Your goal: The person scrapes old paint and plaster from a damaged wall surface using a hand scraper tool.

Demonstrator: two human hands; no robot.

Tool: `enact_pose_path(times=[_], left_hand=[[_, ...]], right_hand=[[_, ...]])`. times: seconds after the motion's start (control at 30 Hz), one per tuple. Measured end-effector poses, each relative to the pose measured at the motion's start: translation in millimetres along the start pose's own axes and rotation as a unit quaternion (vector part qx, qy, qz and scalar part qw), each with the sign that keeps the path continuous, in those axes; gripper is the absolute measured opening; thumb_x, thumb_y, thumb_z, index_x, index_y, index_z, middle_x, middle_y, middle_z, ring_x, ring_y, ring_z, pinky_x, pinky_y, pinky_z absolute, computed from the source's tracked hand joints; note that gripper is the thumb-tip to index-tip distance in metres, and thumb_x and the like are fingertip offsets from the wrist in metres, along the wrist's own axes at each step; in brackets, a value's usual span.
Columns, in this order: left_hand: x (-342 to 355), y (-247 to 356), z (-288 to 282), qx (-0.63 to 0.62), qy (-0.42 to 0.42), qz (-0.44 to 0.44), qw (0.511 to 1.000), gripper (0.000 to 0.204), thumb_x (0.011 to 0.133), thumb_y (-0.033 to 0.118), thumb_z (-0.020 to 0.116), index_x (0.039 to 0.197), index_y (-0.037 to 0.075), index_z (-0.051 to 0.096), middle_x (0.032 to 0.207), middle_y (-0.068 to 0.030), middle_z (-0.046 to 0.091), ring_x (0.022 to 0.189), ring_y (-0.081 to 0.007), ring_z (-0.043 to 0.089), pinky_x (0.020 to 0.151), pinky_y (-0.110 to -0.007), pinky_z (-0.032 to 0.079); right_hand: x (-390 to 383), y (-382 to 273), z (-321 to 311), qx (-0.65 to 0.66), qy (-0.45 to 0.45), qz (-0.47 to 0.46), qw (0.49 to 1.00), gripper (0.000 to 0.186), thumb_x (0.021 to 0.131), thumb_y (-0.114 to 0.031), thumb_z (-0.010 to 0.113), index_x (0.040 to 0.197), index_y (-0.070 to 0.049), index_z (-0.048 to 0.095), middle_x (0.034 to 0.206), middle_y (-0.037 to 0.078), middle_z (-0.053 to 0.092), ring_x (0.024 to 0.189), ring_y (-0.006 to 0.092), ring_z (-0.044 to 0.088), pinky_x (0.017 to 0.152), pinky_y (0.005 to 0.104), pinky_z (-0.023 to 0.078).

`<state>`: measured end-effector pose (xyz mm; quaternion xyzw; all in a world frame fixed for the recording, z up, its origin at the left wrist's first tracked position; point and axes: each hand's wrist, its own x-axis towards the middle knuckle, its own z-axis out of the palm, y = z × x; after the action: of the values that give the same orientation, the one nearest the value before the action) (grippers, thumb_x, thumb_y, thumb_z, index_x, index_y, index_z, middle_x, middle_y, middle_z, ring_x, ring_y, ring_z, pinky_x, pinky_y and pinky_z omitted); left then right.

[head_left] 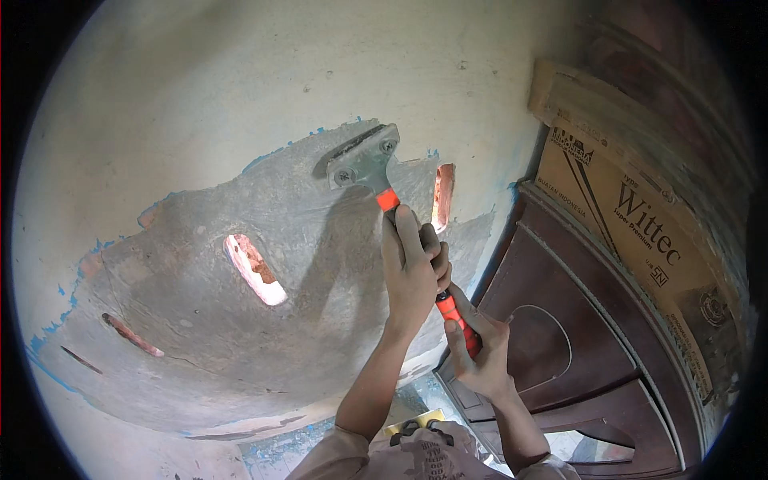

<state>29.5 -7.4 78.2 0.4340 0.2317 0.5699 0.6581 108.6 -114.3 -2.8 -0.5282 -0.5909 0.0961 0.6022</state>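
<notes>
Partly stripped wall (192, 272), head view: scraper (368, 166) at the paint's (240, 80) edge.
We grip its handle (388, 200) with both hands closed, left hand (414, 268) nearer the blade (353, 145), right hand (485, 354) below; its long axis slants up and leftward.

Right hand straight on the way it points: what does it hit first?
The right hand would likely meet the left hand, gripping higher up the same scraper; depth is hard to judge here.

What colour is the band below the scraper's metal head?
The band is bright orange, best seen in the head view.
</notes>
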Motion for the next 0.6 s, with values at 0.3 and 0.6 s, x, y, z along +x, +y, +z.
enact_pose_path(times=[0.3, 0.6], left_hand=[[-2.4, 3.6, 6.3, -0.003, -0.018, 0.001, 1.000, 0.033, 0.111, 0.044, 0.041, 0.094, 0.015, 0.037, 0.065, 0.0018, 0.033, 0.044, -0.0079, 0.030, 0.037, -0.024, 0.020], [-7.5, 8.2, 7.5, 0.006, -0.012, -0.002, 1.000, 0.034, 0.110, 0.046, 0.040, 0.096, 0.016, 0.037, 0.067, 0.0024, 0.032, 0.046, -0.0078, 0.028, 0.038, -0.024, 0.021]], right_hand=[[1.9, -8.5, -6.4, -0.004, 0.004, 0.006, 1.000, 0.011, 0.093, -0.005, 0.067, 0.100, 0.004, 0.067, 0.060, 0.009, 0.046, 0.048, 0.0164, 0.043, 0.047, 0.0332, 0.033], [0.8, -19.2, -12.8, -0.019, -0.016, 0.012, 1.000, 0.022, 0.093, -0.006, 0.067, 0.113, 0.005, 0.069, 0.061, 0.009, 0.046, 0.048, 0.0148, 0.042, 0.047, 0.0328, 0.033]])
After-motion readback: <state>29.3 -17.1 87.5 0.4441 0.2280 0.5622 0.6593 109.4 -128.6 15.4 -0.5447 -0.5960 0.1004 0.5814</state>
